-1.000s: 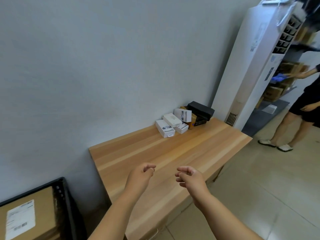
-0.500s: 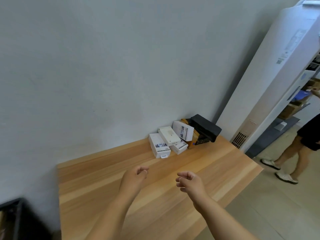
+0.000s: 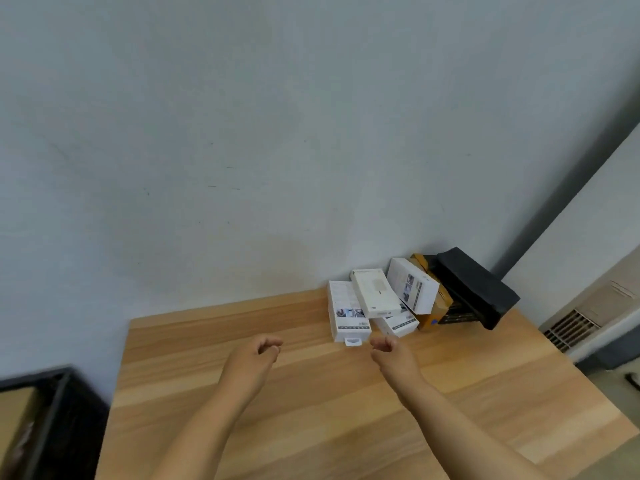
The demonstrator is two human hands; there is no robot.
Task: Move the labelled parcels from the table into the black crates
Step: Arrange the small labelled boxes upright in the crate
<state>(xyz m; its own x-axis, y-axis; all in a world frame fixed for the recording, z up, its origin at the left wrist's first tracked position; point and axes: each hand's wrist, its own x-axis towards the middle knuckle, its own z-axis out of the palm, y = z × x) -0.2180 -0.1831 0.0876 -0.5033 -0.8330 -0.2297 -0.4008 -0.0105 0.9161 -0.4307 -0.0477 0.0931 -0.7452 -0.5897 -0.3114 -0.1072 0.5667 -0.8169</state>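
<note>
- Parcels (image 3: 367, 301) sit piled at the worktop's (image 3: 277, 393) far edge, by the wall.
- My left hand (image 3: 251, 358) and right hand (image 3: 393, 353), loosely curled, hold nothing.
- I take the nearest white box (image 3: 346, 311) first, so the leaning ones don't slide.

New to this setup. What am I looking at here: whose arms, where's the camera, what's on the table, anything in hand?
There is no machine here: the arms belong to a person doing the task bare-handed. The single picture comes from a wide-angle camera worn on that person's head, looking forward and down, which is why the wall bends.

The left hand and right hand reach out over the wooden table, fingers loosely curled, with nothing in either grip.

Against the wall lies a small pile: white boxes, an orange box and a black parcel, some leaning on each other. At the lower left is the edge of a black crate with something brown inside, too blurred to name.
</note>
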